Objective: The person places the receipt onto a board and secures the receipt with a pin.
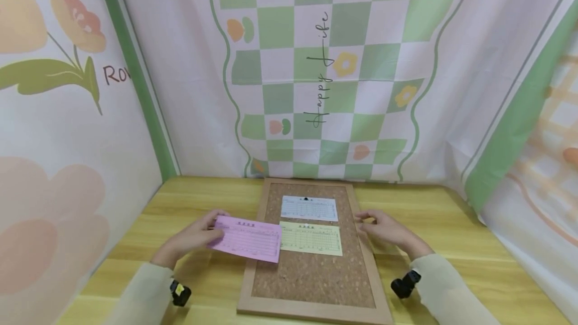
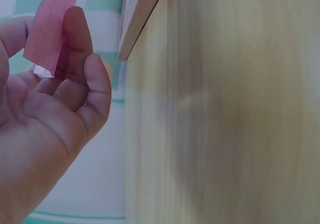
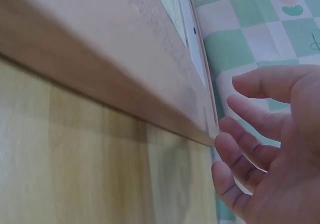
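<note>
A pink printed slip (image 1: 248,240) is pinched at its left edge between the thumb and fingers of my left hand (image 1: 195,237), its right end overlapping the corkboard (image 1: 311,282) in the head view. The left wrist view shows the pink slip (image 2: 47,29) edge-on between thumb and fingers. Beside the board's right frame, my right hand (image 1: 384,227) holds nothing, its fingers spread and loosely bent in the right wrist view. On the cork lie a pale blue slip (image 1: 309,209) and, below it, a yellow slip (image 1: 312,238) whose left edge the pink slip partly hides.
Under the wood-framed board is a wood-grain table (image 1: 217,194). A small black object (image 1: 306,198) sits at the blue slip's top edge. Behind the table hangs a green-and-white checked curtain (image 1: 311,99); printed cloth also stands at both sides.
</note>
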`<control>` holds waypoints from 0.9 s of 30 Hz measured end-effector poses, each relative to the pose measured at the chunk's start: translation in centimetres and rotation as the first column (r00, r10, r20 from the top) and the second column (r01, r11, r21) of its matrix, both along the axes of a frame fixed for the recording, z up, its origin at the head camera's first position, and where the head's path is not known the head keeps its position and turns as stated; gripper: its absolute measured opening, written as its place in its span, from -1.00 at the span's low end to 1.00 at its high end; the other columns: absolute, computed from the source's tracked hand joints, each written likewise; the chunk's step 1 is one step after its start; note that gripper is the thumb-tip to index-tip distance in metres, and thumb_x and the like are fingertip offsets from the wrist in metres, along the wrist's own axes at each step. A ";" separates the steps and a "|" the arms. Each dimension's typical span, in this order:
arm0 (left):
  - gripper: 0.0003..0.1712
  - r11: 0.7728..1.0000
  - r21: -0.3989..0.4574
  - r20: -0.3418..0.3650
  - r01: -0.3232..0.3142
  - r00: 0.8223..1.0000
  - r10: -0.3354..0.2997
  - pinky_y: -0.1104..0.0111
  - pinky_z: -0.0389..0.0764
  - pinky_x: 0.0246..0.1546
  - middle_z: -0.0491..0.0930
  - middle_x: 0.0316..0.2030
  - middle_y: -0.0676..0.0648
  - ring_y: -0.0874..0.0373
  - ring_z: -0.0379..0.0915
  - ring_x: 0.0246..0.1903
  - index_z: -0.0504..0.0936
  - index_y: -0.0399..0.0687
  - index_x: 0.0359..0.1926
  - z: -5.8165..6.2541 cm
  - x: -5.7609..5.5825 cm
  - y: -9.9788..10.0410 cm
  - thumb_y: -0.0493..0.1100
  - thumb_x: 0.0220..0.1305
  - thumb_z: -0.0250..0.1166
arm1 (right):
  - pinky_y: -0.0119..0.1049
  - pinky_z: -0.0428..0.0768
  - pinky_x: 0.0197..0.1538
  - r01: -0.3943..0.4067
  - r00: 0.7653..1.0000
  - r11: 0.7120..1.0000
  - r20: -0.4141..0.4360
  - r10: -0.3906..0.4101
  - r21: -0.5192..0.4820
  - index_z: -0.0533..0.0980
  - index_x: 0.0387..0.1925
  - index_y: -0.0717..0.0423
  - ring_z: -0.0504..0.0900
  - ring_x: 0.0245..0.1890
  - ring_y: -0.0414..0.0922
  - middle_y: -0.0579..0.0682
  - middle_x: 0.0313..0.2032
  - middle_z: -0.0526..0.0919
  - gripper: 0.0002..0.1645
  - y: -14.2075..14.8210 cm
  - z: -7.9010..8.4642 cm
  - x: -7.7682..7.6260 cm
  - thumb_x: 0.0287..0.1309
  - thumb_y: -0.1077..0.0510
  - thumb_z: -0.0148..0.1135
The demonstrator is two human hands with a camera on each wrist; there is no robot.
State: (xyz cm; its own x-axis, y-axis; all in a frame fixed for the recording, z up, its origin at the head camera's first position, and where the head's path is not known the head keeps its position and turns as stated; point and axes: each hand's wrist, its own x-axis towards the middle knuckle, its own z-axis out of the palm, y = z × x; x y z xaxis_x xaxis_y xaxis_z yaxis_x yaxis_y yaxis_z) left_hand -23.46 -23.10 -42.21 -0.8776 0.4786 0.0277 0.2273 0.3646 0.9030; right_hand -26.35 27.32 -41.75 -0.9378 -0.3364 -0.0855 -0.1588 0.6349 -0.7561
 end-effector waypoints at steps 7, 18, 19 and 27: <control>-0.55 1.000 0.011 0.036 -0.013 0.999 0.012 0.15 0.59 -0.15 0.54 -0.02 -0.21 -0.02 0.57 -0.18 0.36 -0.17 0.27 -0.4 -0.3 2.0 -0.27 0.39 0.16 | -0.01 0.54 -0.01 -0.064 0.997 0.998 -0.043 0.063 -0.014 0.39 0.28 0.40 0.50 0.08 0.16 0.32 0.15 0.49 -0.46 -0.8 0.4 0.3 0.43 0.12 0.14; -0.56 0.999 0.049 0.023 0.011 1.000 -0.012 0.18 0.60 -0.15 0.52 0.02 -0.22 -0.01 0.57 -0.15 0.35 -0.12 0.28 -1.5 -1.1 5.0 -0.28 0.42 0.12 | -0.09 0.55 -0.03 -0.122 0.992 0.992 -0.037 0.121 -0.024 0.44 0.25 0.33 0.52 0.03 0.05 0.18 0.09 0.54 -0.48 -2.2 0.9 0.7 0.44 0.07 0.12; -0.56 0.999 0.047 0.023 0.011 1.000 -0.012 0.18 0.60 -0.14 0.52 0.02 -0.21 -0.01 0.57 -0.15 0.35 -0.11 0.28 -1.4 -1.1 5.3 -0.27 0.42 0.11 | -0.08 0.55 -0.03 -0.129 0.991 0.991 -0.039 0.129 -0.021 0.45 0.24 0.33 0.53 0.01 0.05 0.16 0.07 0.56 -0.49 -2.4 0.9 0.8 0.44 0.06 0.13; -0.59 1.000 0.009 -0.013 0.001 1.000 -0.001 0.13 0.49 -0.01 0.50 0.06 -0.19 0.01 0.52 -0.09 0.38 -0.12 0.25 -0.9 -1.2 7.1 -0.25 0.42 0.13 | -0.10 0.56 -0.11 -0.179 0.984 0.984 -0.022 0.179 -0.019 0.51 0.18 0.28 0.54 -0.09 0.00 0.12 -0.02 0.59 -0.56 -3.6 1.0 1.2 0.46 0.06 0.12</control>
